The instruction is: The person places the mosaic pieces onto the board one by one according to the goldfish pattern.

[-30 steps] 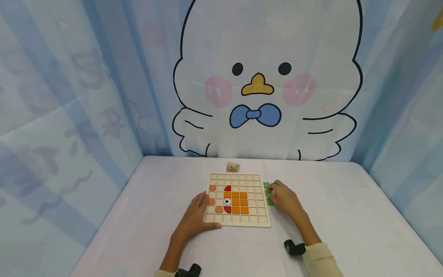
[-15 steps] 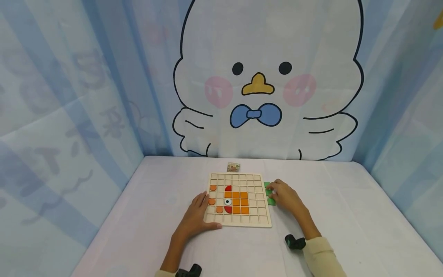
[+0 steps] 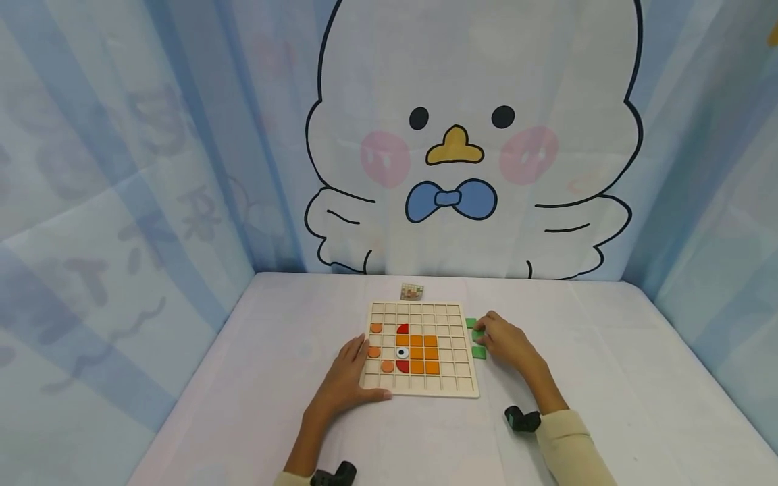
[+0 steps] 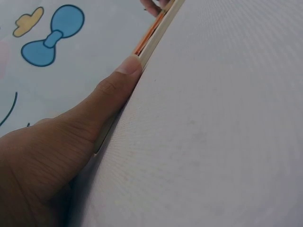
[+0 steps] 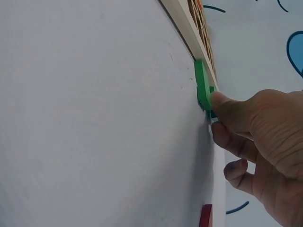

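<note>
A pale wooden grid board (image 3: 452, 386) lies on the table. My left hand (image 3: 343, 381) rests at its near left corner, fingers along the left side and thumb (image 4: 106, 92) straight against the front edge. On the board are orange square tiles (image 3: 416, 354), red quarter-round tiles (image 3: 402, 366), an eye tile (image 3: 402, 352) and orange round discs (image 3: 387, 366). Several green square tiles (image 3: 479, 352) lie beside the right edge. There my right hand (image 3: 506, 339) pinches the middle green tile (image 3: 477, 335) between thumb and fingers, which partly hide it.
A small patterned card (image 3: 412, 291) lies behind the board. The white-covered table (image 3: 255, 405) meets a curtain (image 3: 450, 243) with a cartoon bird at the back. A red piece (image 5: 206, 216) shows at the bottom of the right wrist view. Dark wrist cameras (image 3: 523, 419) sit on both forearms.
My right hand has shifted slightly away from me and to the right, exposing the nearest green tile, which now shows a gap from the middle one. The left hand stays on the board.
</note>
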The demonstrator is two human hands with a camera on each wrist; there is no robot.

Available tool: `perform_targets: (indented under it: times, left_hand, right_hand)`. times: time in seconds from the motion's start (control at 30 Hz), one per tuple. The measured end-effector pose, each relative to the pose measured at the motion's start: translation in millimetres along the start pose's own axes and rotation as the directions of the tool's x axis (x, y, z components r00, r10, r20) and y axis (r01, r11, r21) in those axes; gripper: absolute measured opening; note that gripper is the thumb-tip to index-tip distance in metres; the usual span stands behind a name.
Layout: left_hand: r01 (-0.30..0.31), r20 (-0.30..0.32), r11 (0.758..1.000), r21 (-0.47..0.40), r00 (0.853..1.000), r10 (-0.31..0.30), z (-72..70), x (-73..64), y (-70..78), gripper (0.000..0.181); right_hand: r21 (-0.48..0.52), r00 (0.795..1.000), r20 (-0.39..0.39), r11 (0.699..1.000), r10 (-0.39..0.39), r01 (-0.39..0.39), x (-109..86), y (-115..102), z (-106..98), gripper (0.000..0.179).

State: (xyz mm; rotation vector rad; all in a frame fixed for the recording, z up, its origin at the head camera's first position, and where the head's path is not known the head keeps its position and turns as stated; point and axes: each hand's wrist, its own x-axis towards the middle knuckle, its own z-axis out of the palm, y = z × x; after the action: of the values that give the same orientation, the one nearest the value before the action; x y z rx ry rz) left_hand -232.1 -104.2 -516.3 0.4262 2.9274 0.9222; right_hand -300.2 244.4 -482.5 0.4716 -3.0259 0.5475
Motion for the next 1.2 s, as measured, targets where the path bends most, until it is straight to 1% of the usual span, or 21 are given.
perform_targets:
  times: [0.17,0.3,0.47,0.63,0.77,0.97,1.2]
  left_hand:
    - [0.002,-0.002,1.000,0.008,1.000,-0.002,-0.2,-0.4,0.4,0.119]
    - [-0.001,-0.003,1.000,0.014,1.000,0.001,-0.5,0.1,-0.4,0.120]
    - [-0.006,-0.012,1.000,0.015,1.000,0.006,0.8,0.7,-3.5,0.121]
    - [-0.005,-0.007,1.000,0.029,1.000,0.005,2.1,0.5,-4.4,0.121]
    - [-0.014,-0.005,1.000,0.021,1.000,0.014,3.1,0.7,-3.7,0.121]
    - [-0.015,-0.014,1.000,0.015,1.000,0.015,2.9,0.7,-2.6,0.121]
    - [-0.012,-0.016,1.000,0.020,1.000,0.012,1.1,0.1,-1.9,0.120]
  right_hand:
    - [0.015,1.000,-0.021,1.000,-0.003,0.004,4.2,-3.5,-5.1,0.021]
    - [0.028,1.000,-0.022,0.999,-0.015,0.015,12.7,-7.6,-5.5,0.021]
    - [0.057,0.999,-0.013,0.998,-0.036,0.037,24.5,-16.9,-0.6,0.021]
    - [0.084,0.999,-0.010,0.995,-0.053,0.054,34.4,-26.6,4.9,0.019]
    - [0.083,0.998,-0.001,0.994,-0.069,0.069,42.5,-30.8,10.3,0.019]
    - [0.064,0.998,0.033,0.996,-0.062,0.060,51.6,-36.3,16.0,0.020]
    - [0.056,0.996,0.025,0.995,-0.084,0.082,56.7,-39.9,19.0,0.018]
